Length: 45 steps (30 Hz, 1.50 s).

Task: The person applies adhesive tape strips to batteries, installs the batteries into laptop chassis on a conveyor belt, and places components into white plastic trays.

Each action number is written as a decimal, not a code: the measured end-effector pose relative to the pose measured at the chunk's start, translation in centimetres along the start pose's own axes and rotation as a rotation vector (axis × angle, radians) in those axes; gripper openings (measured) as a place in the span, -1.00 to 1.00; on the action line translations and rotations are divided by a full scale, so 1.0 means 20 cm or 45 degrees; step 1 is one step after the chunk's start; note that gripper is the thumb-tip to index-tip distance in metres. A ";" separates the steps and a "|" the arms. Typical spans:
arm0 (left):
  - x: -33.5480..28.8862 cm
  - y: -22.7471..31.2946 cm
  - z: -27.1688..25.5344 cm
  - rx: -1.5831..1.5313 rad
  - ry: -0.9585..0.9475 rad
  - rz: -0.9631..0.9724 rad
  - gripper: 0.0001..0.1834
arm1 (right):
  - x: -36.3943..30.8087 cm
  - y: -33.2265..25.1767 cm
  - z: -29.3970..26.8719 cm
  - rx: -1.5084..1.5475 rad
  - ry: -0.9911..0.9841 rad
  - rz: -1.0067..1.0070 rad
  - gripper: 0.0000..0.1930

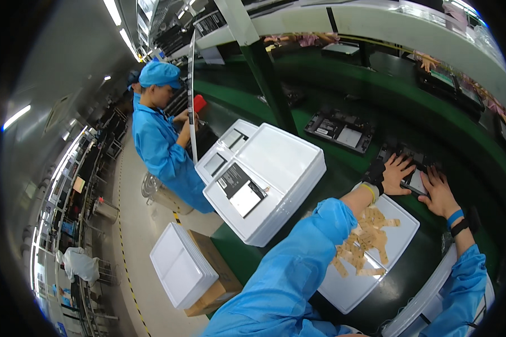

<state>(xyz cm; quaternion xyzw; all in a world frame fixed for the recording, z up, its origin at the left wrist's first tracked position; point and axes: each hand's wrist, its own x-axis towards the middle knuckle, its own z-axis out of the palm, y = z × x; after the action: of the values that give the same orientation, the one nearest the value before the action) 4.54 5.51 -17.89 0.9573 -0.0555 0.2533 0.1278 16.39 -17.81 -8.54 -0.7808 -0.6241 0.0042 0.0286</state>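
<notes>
Resting flat on the device (417,183), left hand (397,175) and right hand (439,192) are both pretty much splayed out, not gripping; it's on the surface (340,160), in from the near edge, just past the tray (406,216).

Near device (417,183): black, silver-white panel. Far device (337,130): black, silver-white panel. Strips (371,236): tan. Strip tray (334,289): white. Tray stack (287,151): white. Flat pack (242,191): half black with white print, half silver-white. Worktop (235,247): dark green. Carton (225,275): brown. Left sleeve (287,258), right sleeve (461,292): bright blue. Left wristband (370,190): yellow. Right wristbands (455,217): one blue, one black. Co-worker's cap (159,72), coat (160,151): blue. Floor line (130,281): yellow-and-black stripes.
</notes>
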 end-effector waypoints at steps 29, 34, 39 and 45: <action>-1.03 0.29 -2.25 -0.039 -0.554 -0.735 -0.24 | -0.01 -0.13 -0.08 0.155 0.414 0.163 -0.51; -1.53 0.06 -2.16 0.019 -0.681 -0.983 0.14 | -0.09 -0.28 -0.26 0.461 0.335 0.041 -0.65; -1.53 0.03 -2.20 0.356 -0.458 -0.739 0.00 | -0.14 -0.64 -0.36 0.626 0.352 -0.239 -0.69; -1.39 0.01 -2.12 0.680 -0.600 -0.534 -0.06 | -0.14 -0.69 -0.07 0.664 0.371 -0.033 -0.72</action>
<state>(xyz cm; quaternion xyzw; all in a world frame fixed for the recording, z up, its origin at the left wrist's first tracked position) -39.52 17.97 3.79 0.9792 0.1806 0.0010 -0.0924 2.32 -17.65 -6.43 -0.7314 -0.6012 0.0519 0.3175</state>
